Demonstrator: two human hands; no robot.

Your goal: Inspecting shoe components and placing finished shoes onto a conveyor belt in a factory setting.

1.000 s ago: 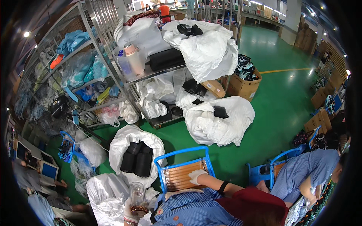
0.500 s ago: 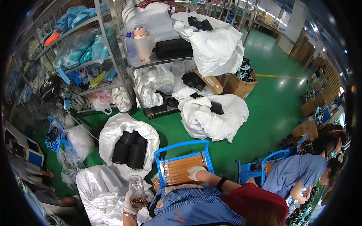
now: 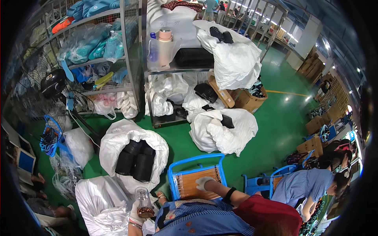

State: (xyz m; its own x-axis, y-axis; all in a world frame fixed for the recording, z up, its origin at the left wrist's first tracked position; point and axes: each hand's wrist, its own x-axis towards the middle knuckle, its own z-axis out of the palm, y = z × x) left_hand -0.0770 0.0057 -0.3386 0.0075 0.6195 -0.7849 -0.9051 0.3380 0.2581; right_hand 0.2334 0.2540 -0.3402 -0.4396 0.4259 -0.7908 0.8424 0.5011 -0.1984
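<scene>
My left hand (image 3: 135, 214), in a white glove, is wrapped round a clear glass drinking bottle (image 3: 142, 196) with a brown base at its lower end. The bottle stands tilted in front of a white sack (image 3: 98, 196). My right hand (image 3: 204, 183), also white-gloved, lies on the slatted brown seat (image 3: 193, 188) of a blue-framed chair (image 3: 197, 160). Its fingers look laid out on the slats, with nothing seen in them. Beyond my left hand, an open white sack (image 3: 114, 137) holds black rolled pieces (image 3: 136, 161).
A metal rack (image 3: 132, 59) with bagged goods and a metal shelf cart (image 3: 173, 122) stand ahead. Another white sack (image 3: 240, 133) lies on the green floor (image 3: 275, 114). A co-worker in a blue checked top (image 3: 307, 185) sits at the right. A black fan (image 3: 53, 84) stands left.
The view has shifted slightly, so the rack and cart appear farther right and lower. My left hand keeps hold of the bottle and my right hand stays on the chair seat.
</scene>
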